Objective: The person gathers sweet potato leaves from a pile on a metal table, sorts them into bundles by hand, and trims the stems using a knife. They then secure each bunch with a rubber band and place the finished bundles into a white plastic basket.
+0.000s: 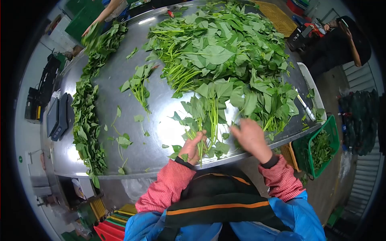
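Left grip clamps slender, leafy stems; right grip, fingers apart, hangs over smooth metal table.

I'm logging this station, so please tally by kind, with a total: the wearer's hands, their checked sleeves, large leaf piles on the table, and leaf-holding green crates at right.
Left hand and right hand: 2
Left sleeve and right sleeve: 2
Large pile: 1
Green crate: 1
Total: 6
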`<action>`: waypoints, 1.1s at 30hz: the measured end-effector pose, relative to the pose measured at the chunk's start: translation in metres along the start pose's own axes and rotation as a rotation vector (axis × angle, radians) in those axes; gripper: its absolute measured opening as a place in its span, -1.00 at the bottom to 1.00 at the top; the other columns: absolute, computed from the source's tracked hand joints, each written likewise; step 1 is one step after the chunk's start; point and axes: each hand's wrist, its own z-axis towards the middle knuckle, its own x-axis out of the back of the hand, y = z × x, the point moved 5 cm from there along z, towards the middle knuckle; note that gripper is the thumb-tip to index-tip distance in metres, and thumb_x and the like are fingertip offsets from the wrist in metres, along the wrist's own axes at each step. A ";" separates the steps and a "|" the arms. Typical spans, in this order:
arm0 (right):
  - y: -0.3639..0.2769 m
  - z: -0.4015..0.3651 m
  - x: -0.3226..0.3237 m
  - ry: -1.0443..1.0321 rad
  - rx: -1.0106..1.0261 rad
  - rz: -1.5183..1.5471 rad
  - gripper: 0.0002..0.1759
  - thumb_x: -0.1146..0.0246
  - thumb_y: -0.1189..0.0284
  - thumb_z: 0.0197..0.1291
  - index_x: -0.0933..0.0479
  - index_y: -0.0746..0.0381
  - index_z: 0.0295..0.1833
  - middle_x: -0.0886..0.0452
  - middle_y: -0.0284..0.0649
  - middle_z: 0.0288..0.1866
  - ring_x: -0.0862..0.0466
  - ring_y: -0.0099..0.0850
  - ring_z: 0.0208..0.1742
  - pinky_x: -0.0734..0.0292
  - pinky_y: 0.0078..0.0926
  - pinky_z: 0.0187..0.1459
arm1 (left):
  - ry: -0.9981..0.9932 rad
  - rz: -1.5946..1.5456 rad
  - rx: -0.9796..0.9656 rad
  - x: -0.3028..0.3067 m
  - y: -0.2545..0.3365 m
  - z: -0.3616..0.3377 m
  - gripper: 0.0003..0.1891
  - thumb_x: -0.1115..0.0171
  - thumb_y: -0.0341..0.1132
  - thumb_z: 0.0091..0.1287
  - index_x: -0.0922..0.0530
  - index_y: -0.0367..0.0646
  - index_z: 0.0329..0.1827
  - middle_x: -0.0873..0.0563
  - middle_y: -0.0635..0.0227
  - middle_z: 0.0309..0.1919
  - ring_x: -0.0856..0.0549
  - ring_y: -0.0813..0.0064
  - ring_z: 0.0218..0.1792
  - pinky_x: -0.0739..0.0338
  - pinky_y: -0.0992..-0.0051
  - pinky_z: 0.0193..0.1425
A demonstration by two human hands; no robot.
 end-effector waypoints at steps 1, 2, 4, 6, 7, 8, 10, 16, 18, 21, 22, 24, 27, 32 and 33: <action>0.006 -0.011 -0.019 -0.018 0.091 -0.129 -0.63 -0.16 0.22 0.30 -0.42 0.33 -0.39 -0.45 -0.20 -0.60 -0.47 -0.37 -0.58 -0.34 -0.37 -0.49 | -0.006 0.010 0.000 -0.003 -0.002 0.000 -0.72 -0.17 -0.27 0.40 -0.46 -0.21 0.07 -0.56 0.42 -0.40 -0.58 0.54 -0.39 -0.54 0.57 -0.33; 0.008 -0.017 -0.035 -0.042 0.181 -0.257 -0.62 -0.18 0.22 0.27 -0.42 0.34 -0.39 -0.47 -0.15 -0.60 -0.51 -0.31 -0.57 -0.36 -0.33 -0.47 | -0.008 0.017 0.002 -0.005 -0.005 -0.001 -0.71 -0.18 -0.26 0.40 -0.46 -0.22 0.08 -0.56 0.42 -0.41 -0.58 0.54 -0.40 -0.54 0.56 -0.33; 0.012 -0.017 -0.067 -0.227 -0.048 0.252 -0.63 -0.20 0.22 0.25 -0.43 0.34 -0.40 -0.51 -0.12 -0.58 -0.56 -0.24 -0.52 -0.40 -0.30 -0.45 | 0.045 0.073 0.043 -0.013 -0.007 -0.006 -0.72 -0.14 -0.26 0.42 -0.48 -0.23 0.08 -0.61 0.40 -0.35 -0.58 0.56 -0.42 -0.55 0.56 -0.32; 0.005 -0.017 -0.073 -0.219 -0.157 0.499 -0.65 -0.20 0.24 0.24 -0.43 0.33 -0.40 -0.52 -0.09 -0.58 -0.59 -0.18 -0.50 -0.42 -0.25 -0.45 | 0.095 0.216 0.061 -0.030 0.003 -0.015 -0.73 -0.12 -0.25 0.43 -0.50 -0.22 0.07 -0.65 0.38 -0.30 -0.59 0.58 -0.42 -0.56 0.55 -0.31; -0.003 -0.019 -0.061 -0.130 -0.151 0.488 -0.67 -0.20 0.26 0.24 -0.42 0.32 -0.39 -0.52 -0.09 -0.60 -0.59 -0.16 -0.51 -0.41 -0.23 -0.47 | 0.087 0.259 0.038 -0.022 0.003 -0.013 -0.74 -0.15 -0.25 0.42 -0.53 -0.22 0.03 -0.68 0.33 -0.23 -0.63 0.61 -0.32 -0.57 0.58 -0.28; -0.009 -0.022 -0.048 -0.048 -0.146 0.475 -0.69 -0.20 0.28 0.23 -0.41 0.32 -0.37 -0.51 -0.08 -0.61 -0.59 -0.14 -0.52 -0.41 -0.20 -0.48 | 0.074 0.238 -0.031 -0.016 0.007 -0.012 -0.75 -0.14 -0.25 0.42 -0.53 -0.20 0.04 -0.69 0.34 -0.24 -0.63 0.61 -0.33 -0.58 0.58 -0.29; -0.017 -0.019 -0.024 0.022 -0.076 0.323 -0.73 -0.19 0.29 0.24 -0.39 0.28 -0.35 -0.50 -0.11 -0.64 -0.58 -0.15 -0.57 -0.41 -0.21 -0.53 | 0.051 0.197 -0.164 -0.014 0.016 -0.017 -0.76 -0.11 -0.25 0.44 -0.53 -0.17 0.06 -0.70 0.35 -0.26 -0.64 0.62 -0.35 -0.60 0.58 -0.30; -0.044 -0.034 -0.038 0.120 0.250 -0.050 -0.83 -0.23 0.36 0.18 -0.43 0.21 -0.26 -0.48 -0.19 -0.70 -0.57 -0.20 -0.67 -0.41 -0.27 -0.64 | 0.178 0.267 -0.255 -0.038 0.014 -0.021 -0.77 -0.10 -0.33 0.44 -0.38 -0.17 0.08 -0.66 0.25 -0.14 -0.65 0.49 -0.20 -0.63 0.46 -0.15; -0.048 -0.043 -0.054 -0.012 0.251 -0.114 -0.81 -0.24 0.34 0.17 -0.48 0.23 -0.21 -0.53 -0.15 -0.65 -0.59 -0.20 -0.63 -0.44 -0.29 -0.60 | 0.137 0.336 -0.247 -0.034 -0.001 -0.019 -0.77 -0.10 -0.35 0.43 -0.37 -0.19 0.06 -0.65 0.22 -0.14 -0.66 0.45 -0.19 -0.63 0.43 -0.15; -0.042 -0.044 -0.026 -0.053 0.330 0.246 -0.78 -0.25 0.33 0.16 -0.52 0.23 -0.17 -0.58 -0.12 -0.59 -0.61 -0.18 -0.58 -0.47 -0.29 -0.55 | 0.108 0.256 -0.156 -0.020 -0.008 -0.008 -0.81 -0.09 -0.37 0.43 -0.36 -0.23 0.00 -0.65 0.21 -0.17 -0.67 0.39 -0.25 -0.65 0.38 -0.17; -0.019 -0.043 -0.020 -0.033 0.210 0.218 -0.78 -0.25 0.32 0.16 -0.53 0.23 -0.18 -0.61 -0.11 -0.54 -0.62 -0.16 -0.56 -0.48 -0.27 -0.53 | 0.181 0.194 -0.110 -0.022 -0.003 -0.010 -0.82 -0.10 -0.36 0.43 -0.37 -0.21 -0.02 -0.64 0.21 -0.22 -0.68 0.36 -0.27 -0.66 0.37 -0.17; 0.030 -0.038 0.003 0.121 -0.019 0.057 -0.80 -0.25 0.32 0.15 -0.54 0.24 -0.26 -0.63 -0.07 -0.44 -0.63 -0.14 -0.50 -0.49 -0.23 -0.49 | 0.197 0.078 -0.027 -0.015 -0.001 -0.008 -0.81 -0.12 -0.31 0.42 -0.37 -0.15 -0.02 -0.59 0.34 -0.38 -0.63 0.44 -0.38 -0.61 0.40 -0.28; 0.097 -0.037 -0.005 0.090 0.017 -0.333 -0.80 -0.24 0.34 0.18 -0.50 0.26 -0.33 -0.54 -0.11 -0.49 -0.61 -0.20 -0.45 -0.47 -0.30 -0.43 | 0.002 -0.035 0.162 -0.017 -0.011 -0.002 -0.84 -0.12 -0.24 0.43 -0.45 -0.08 -0.05 -0.44 0.55 -0.56 -0.50 0.62 -0.51 -0.51 0.50 -0.34; 0.078 -0.020 0.026 -0.079 -0.173 0.554 -0.72 -0.26 0.32 0.17 -0.42 0.29 -0.43 -0.41 -0.22 -0.57 -0.43 -0.38 -0.55 -0.34 -0.43 -0.46 | -0.048 0.030 0.126 -0.044 0.002 -0.005 -0.84 -0.17 -0.21 0.40 -0.48 -0.03 -0.07 -0.31 0.61 -0.62 -0.31 0.70 -0.61 -0.34 0.59 -0.44; 0.076 -0.016 0.032 -0.125 -0.244 0.781 -0.70 -0.26 0.31 0.17 -0.41 0.30 -0.44 -0.38 -0.24 -0.58 -0.39 -0.43 -0.55 -0.31 -0.47 -0.45 | -0.024 0.116 0.039 -0.059 0.011 -0.011 -0.84 -0.18 -0.21 0.39 -0.48 -0.03 -0.08 -0.30 0.61 -0.63 -0.30 0.69 -0.62 -0.32 0.59 -0.46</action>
